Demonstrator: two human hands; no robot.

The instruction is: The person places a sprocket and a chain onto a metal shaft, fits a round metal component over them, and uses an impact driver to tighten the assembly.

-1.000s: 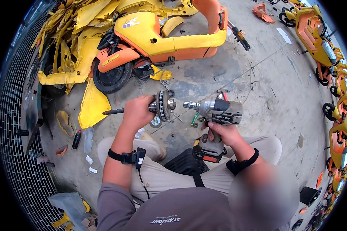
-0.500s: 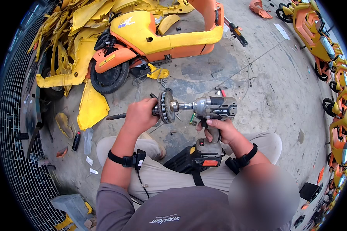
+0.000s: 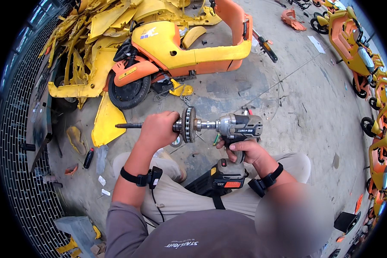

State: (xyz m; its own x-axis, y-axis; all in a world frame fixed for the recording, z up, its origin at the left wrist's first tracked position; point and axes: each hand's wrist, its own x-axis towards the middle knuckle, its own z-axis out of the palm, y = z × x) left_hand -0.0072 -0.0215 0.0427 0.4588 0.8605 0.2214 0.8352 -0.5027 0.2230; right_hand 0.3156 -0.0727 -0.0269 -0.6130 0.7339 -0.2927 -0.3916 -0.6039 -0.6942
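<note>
My left hand (image 3: 159,129) is wrapped round a metal shaft (image 3: 129,125), whose thin dark end sticks out to the left. On the shaft, just right of that fist, sits a round disc (image 3: 188,124) with a ring of shiny links or balls round its edge. A cordless impact wrench (image 3: 241,127) lies level in my right hand (image 3: 247,150), which closes on its grip near the trigger. Its steel socket (image 3: 207,125) meets the nut end of the shaft, right of the disc. The orange-and-black battery (image 3: 230,176) hangs below, over my lap.
A yellow-and-orange scooter body (image 3: 189,51) with a black wheel (image 3: 129,90) lies ahead. Behind it rises a pile of yellow panels (image 3: 103,26). Scooters (image 3: 346,38) line the right side. A dark bottle (image 3: 88,158) and small tools (image 3: 247,111) lie on the concrete.
The shaft has turned or tilted slightly, its left end now higher and more level. The disc and wrench have shifted little. Both grips stay closed.
</note>
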